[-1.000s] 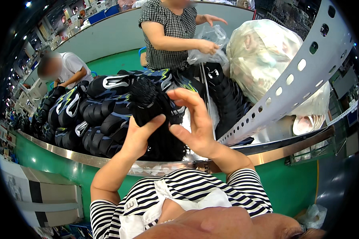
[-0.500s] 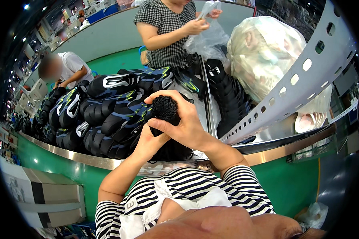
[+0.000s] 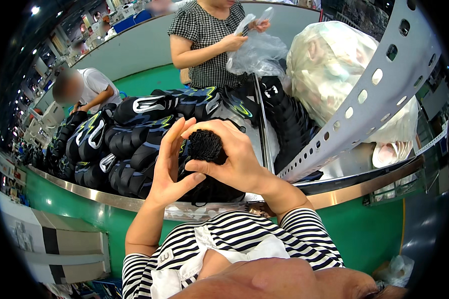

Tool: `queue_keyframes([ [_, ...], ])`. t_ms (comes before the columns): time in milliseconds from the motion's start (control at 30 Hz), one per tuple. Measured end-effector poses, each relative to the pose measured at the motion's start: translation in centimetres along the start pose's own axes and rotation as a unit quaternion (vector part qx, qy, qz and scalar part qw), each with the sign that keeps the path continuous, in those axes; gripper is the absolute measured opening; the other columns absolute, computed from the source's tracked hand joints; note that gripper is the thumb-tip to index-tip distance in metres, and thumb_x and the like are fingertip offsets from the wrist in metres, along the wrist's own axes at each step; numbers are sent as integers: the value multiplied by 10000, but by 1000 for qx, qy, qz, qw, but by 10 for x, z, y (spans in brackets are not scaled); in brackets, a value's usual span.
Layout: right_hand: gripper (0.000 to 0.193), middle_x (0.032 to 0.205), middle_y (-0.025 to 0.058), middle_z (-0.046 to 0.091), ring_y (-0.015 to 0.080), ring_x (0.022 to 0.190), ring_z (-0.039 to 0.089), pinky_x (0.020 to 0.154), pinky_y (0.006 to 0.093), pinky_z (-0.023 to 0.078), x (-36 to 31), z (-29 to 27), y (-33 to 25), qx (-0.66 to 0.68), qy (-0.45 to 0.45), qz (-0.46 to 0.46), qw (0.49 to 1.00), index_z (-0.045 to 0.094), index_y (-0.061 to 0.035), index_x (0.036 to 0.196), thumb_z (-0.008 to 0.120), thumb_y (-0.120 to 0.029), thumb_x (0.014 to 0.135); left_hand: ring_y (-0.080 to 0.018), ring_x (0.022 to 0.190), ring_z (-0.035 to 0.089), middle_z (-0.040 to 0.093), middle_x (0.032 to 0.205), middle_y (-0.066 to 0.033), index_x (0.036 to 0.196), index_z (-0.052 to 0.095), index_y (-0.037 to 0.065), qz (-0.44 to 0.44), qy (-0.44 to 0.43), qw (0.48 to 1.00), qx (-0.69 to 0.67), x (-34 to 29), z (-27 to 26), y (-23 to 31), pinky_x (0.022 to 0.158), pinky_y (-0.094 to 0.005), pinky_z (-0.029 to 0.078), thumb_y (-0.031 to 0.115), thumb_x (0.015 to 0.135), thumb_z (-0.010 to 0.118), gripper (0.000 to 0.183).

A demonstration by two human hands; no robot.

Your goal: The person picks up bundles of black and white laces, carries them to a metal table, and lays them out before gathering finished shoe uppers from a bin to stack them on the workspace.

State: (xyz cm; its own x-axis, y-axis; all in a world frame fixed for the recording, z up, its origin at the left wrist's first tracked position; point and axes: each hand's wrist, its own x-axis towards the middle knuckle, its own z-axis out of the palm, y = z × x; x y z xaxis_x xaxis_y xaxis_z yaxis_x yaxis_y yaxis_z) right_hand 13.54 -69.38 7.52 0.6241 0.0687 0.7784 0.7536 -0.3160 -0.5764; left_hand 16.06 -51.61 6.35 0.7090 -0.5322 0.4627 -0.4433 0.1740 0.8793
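A thick bundle of black cords (image 3: 204, 146), seen end-on and looking like shoelaces, stands in my right hand (image 3: 237, 157), whose fingers and thumb curve around it. On its left side my left hand (image 3: 168, 172) is raised, fingers stretched and thumb apart, close to the bundle; whether it touches is hard to tell. Both hands are over the near part of the bench. Black shoe uppers (image 3: 134, 137) with blue patches and yellow-green zigzags lie stacked in rows to the left and beyond my hands. The bundle's lower end is hidden.
A metal divider (image 3: 265, 124) separates another row of black shoe parts (image 3: 284, 124). A perforated grey post (image 3: 354, 104) slants across the right, before a big stuffed plastic bag (image 3: 329, 65). Across the bench, a person handles a clear plastic bag (image 3: 257, 52); another person (image 3: 92, 87) bends at far left.
My left hand has loosened from beneath the bundle and risen beside it, its fingers spreading. My right hand keeps its hold. The person opposite has shifted the clear bag slightly left.
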Motion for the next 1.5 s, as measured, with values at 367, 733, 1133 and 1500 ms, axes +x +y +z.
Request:
queue_keyframes([
  [367, 527, 1108, 95, 640, 288, 1086, 581, 944, 417, 414, 1, -3, -6, -7, -16, -35, 999, 608, -60, 1111, 809, -351, 721, -240, 1362, 344, 369, 1435, -151, 1486, 193, -21, -23, 4, 999, -40, -5, 10, 9, 1132, -363, 233, 36, 737, 720, 918],
  [733, 538, 1241, 124, 579, 379, 1298, 413, 1058, 494, 328, 3, -4, -7, -21, -23, -66, 997, 621, -43, 1079, 802, -384, 704, -183, 1196, 498, 479, 1296, -96, 1394, 351, 0, -42, -55, 998, -9, -11, 2, -2, 1015, -333, 407, 28, 736, 750, 770],
  [1133, 511, 1241, 109, 549, 383, 1306, 379, 1058, 506, 329, 3, -7, -11, -15, -38, -69, 997, 625, -46, 1038, 819, -340, 668, -170, 1134, 538, 526, 1236, -83, 1335, 412, 4, -13, -64, 998, -3, -3, 4, -3, 973, -330, 435, 99, 716, 768, 720],
  [1500, 498, 1222, 99, 550, 376, 1313, 365, 1045, 521, 327, 1, -6, -13, -32, -33, -70, 997, 635, -46, 1002, 816, -374, 674, -200, 1145, 550, 530, 1247, -101, 1319, 415, 6, -40, -89, 995, -1, -5, 1, -13, 978, -360, 453, 159, 711, 803, 737],
])
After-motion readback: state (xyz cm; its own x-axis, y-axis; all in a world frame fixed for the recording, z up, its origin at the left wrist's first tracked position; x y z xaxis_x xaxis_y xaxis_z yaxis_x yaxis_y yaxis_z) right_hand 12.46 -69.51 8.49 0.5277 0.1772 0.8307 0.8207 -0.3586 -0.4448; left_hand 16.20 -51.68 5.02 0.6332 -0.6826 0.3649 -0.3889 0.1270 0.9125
